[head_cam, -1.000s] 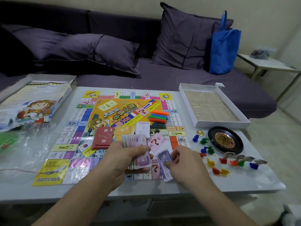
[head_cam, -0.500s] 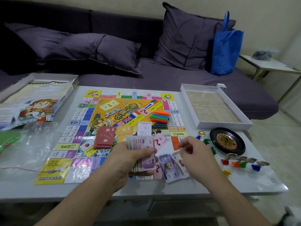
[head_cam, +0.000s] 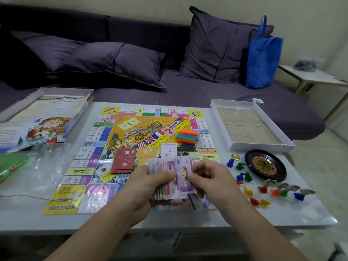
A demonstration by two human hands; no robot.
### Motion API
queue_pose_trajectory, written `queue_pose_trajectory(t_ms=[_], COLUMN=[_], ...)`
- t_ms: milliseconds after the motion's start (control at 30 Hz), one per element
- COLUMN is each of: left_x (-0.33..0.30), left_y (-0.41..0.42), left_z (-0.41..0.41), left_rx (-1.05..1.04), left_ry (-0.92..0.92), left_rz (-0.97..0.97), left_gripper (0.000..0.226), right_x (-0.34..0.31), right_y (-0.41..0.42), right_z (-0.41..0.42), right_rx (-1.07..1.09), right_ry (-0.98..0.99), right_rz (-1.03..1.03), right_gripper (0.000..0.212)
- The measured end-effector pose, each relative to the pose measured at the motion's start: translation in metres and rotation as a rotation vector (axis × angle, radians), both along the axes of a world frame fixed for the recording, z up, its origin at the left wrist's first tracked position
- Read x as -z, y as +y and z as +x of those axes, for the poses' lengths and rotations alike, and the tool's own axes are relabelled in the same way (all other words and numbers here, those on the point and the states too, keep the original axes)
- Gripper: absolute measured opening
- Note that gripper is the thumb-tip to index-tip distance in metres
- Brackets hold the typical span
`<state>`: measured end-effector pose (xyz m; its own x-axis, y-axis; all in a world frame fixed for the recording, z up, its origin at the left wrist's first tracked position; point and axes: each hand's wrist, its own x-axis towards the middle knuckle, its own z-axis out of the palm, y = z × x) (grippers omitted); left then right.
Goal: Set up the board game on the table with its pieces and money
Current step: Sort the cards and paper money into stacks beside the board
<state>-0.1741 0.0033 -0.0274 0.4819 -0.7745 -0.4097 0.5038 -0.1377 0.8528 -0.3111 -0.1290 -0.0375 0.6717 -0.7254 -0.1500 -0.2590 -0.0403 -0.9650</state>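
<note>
At the board's (head_cam: 105, 147) six o'clock edge: fanned wad of play money (head_cam: 162, 176), gripped by left hand (head_cam: 150, 187), notes' long axis running twelve to six. Right hand (head_cam: 209, 178) pinches the top purple note (head_cam: 183, 174), tilted towards eleven. More notes, seemingly, lie flat under the right hand. Red cards (head_cam: 123, 162) at ten o'clock of the wad. Roulette wheel (head_cam: 265, 165) and coloured pawns (head_cam: 246, 191) at three o'clock, on the table (head_cam: 282, 213).

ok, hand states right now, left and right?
Left hand: grips the fanned stack of paper play money.
Right hand: pinches the top purple banknote of that stack.
</note>
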Motion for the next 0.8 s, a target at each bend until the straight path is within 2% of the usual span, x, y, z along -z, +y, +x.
queue_pose_trajectory(t_ms=[300, 467, 633, 800], left_x=[0.008, 0.009, 0.009, 0.008], left_y=[0.004, 0.008, 0.010, 0.010], left_z=[0.003, 0.004, 0.002, 0.005], left_rx=[-0.039, -0.042, -0.050, -0.076], left_ry=[-0.008, 0.010, 0.010, 0.019], left_rz=[0.004, 0.003, 0.020, 0.033], left_gripper=[0.036, 0.035, 0.032, 0.032], right_x=[0.002, 0.004, -0.002, -0.001], right_y=[0.004, 0.011, 0.015, 0.013], right_z=[0.004, 0.010, 0.012, 0.012], right_rx=[-0.033, 0.016, -0.044, 0.007], right_ry=[0.066, 0.094, 0.100, 0.133], right_rz=[0.041, -0.102, -0.041, -0.039], right_gripper=[0.006, 0.011, 0.013, 0.014])
